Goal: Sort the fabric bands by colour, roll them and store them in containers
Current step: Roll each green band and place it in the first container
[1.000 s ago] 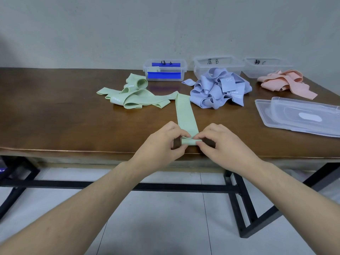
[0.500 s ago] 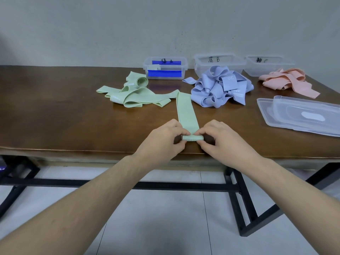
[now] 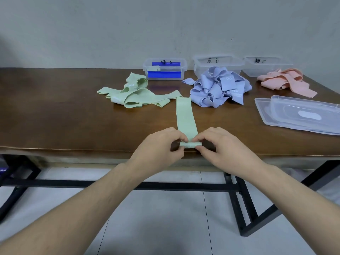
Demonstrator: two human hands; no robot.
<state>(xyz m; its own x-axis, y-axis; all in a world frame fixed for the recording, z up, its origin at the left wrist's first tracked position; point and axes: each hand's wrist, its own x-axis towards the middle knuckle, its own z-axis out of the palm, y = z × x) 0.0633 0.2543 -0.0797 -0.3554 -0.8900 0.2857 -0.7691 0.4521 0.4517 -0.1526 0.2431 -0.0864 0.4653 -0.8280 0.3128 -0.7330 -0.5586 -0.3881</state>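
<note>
Brown wooden table [image 3: 55,116] against pale plaster wall [image 3: 110,30].

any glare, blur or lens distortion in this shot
Head view: soft glare on the table below the green bands; wide-angle bend bows the table's far edge and sides; left hand, right hand and the roll are sharp; container labels slightly soft.

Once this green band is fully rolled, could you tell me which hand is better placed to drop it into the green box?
Probably the left hand: the green box stands back and to the left of the roll, while the right hand would have to cross over.
</note>
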